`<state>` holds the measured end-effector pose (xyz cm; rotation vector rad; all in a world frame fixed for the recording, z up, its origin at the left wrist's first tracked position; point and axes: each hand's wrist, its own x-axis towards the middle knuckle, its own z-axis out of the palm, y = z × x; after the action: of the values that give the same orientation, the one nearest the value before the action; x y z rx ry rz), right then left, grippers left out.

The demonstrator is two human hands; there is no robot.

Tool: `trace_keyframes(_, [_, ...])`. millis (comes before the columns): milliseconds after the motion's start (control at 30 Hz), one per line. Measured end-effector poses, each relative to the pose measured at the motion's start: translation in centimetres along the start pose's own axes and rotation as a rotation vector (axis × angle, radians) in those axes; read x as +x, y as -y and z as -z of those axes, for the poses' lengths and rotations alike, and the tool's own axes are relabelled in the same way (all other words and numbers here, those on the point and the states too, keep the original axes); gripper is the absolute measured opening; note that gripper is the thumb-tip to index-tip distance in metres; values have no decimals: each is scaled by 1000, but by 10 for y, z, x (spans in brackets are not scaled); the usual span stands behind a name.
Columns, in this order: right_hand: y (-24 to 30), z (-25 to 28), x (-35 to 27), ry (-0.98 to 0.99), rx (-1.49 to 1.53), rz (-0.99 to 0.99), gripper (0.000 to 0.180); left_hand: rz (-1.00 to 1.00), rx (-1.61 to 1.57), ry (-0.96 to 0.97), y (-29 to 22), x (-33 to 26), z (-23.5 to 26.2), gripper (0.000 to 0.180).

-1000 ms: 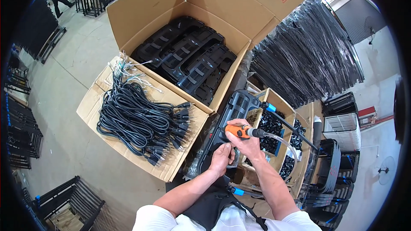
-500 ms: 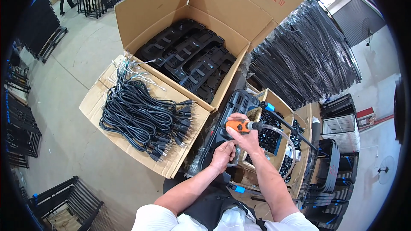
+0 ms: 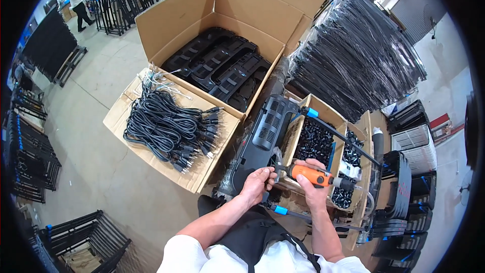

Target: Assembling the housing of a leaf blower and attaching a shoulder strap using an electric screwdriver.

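Observation:
My right hand [image 3: 314,187] is wrapped round an orange air screwdriver [image 3: 314,175], held on its side with the dark tip toward my left hand. A hose runs from its rear end. My left hand [image 3: 258,184] is closed in a pinch just beside that tip; what the fingers hold is too small to make out. Under and beyond my hands lies a long black plastic housing [image 3: 251,152] with a vented raised part at its far end. A black bar with blue sleeves [image 3: 311,112] crosses the bins at the right.
Cardboard bins of small black parts [image 3: 314,141] stand right of the housing. Bundled black power cords [image 3: 164,124] lie on a carton flap [image 3: 117,116]. An open carton [image 3: 177,7] holds several black housings. Wrapped black bars [image 3: 356,55] are stacked behind. A person [image 3: 78,2] stands far left.
The screwdriver has swung from upright over the housing to lying sideways, moving right and nearer me. My left hand stays pinched near the housing's edge. The view has shifted slightly.

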<state>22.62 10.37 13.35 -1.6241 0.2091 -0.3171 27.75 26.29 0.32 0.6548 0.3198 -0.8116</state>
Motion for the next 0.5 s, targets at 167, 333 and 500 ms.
trace_keyframes(167, [-1, 34, -56, 11, 79, -55, 52, 50, -125, -77, 37, -24, -2, 23])
trace_keyframes(333, [-27, 59, -94, 112, 70, 32, 53, 116, -311, -110, 74, -47, -7, 25])
trace_keyframes(500, [-45, 74, -124, 179, 117, 15, 49, 80, -318, -200, 103, -79, -8, 25])
